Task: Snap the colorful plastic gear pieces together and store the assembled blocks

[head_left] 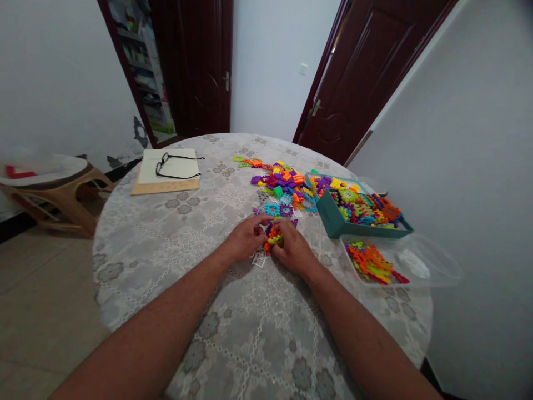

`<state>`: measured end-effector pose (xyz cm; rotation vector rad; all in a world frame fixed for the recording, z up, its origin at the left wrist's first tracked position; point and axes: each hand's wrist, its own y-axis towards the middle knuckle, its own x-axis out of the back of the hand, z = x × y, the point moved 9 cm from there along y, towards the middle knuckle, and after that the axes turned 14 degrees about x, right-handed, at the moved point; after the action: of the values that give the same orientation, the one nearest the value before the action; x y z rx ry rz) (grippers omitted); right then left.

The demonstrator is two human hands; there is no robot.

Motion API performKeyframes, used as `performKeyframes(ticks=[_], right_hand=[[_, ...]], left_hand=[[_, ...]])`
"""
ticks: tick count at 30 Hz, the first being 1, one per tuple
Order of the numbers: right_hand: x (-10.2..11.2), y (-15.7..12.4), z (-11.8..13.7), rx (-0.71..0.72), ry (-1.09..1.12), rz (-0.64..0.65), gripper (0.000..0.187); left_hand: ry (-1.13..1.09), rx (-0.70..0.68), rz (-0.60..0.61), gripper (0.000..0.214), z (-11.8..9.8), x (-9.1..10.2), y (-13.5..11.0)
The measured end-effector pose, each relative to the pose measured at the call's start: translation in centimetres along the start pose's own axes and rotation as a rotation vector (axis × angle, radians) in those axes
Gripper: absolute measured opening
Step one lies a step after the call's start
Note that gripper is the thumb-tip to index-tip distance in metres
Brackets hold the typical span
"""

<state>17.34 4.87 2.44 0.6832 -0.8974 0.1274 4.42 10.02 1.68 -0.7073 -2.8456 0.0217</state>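
Between my two hands is a small cluster of interlocking plastic building pieces [273,235] in orange, yellow-green and purple, low over the middle of the table. My left hand [249,236] grips its left side with bent fingers. From the right, my right hand [292,246] closes on it, thumb near the bottom and fingers over the top. The fingers partly hide the cluster. A blue square frame piece [272,209] and a purple square frame piece [286,210] lie just beyond my hands. White lattice pieces [259,259] lie beneath my left hand.
A heap of loose colourful pieces [287,179] spreads behind my hands. To the right stand a teal box [333,221] full of pieces and a clear plastic container [437,266] holding more. Black-framed glasses [179,176] rest on papers [145,166] at the left of the patterned tablecloth [166,250].
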Motion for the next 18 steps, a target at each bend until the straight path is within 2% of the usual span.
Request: performKeyframes(ticks=[2, 5, 7, 11, 14, 18], right_hand=[[0.1, 0.0, 0.1, 0.013, -0.009, -0.020, 0.036], [0.0, 0.0, -0.2, 0.011, 0.008, -0.040, 0.030], [0.1, 0.0, -0.4, 0.005, 0.018, -0.066, 0.026], [0.2, 0.0, -0.5, 0.007, 0.021, -0.101, 0.021], [0.2, 0.1, -0.3, 0.018, 0.031, -0.123, 0.019], [0.3, 0.1, -0.3, 0.019, 0.029, -0.138, 0.021]], left_hand=[[-0.030, 0.052, 0.028, 0.054, 0.1, -0.2, 0.0], [-0.111, 0.124, 0.138, 0.054, 0.3, -1.1, 0.0], [-0.168, 0.131, 0.194, 0.055, 0.2, -1.6, -0.2], [-0.200, 0.098, 0.225, 0.055, -0.3, -2.0, -0.4], [-0.171, 0.088, 0.170, 0.052, -0.3, -1.8, -0.4], [-0.113, 0.094, -0.024, 0.041, 0.4, -0.2, 0.1]])
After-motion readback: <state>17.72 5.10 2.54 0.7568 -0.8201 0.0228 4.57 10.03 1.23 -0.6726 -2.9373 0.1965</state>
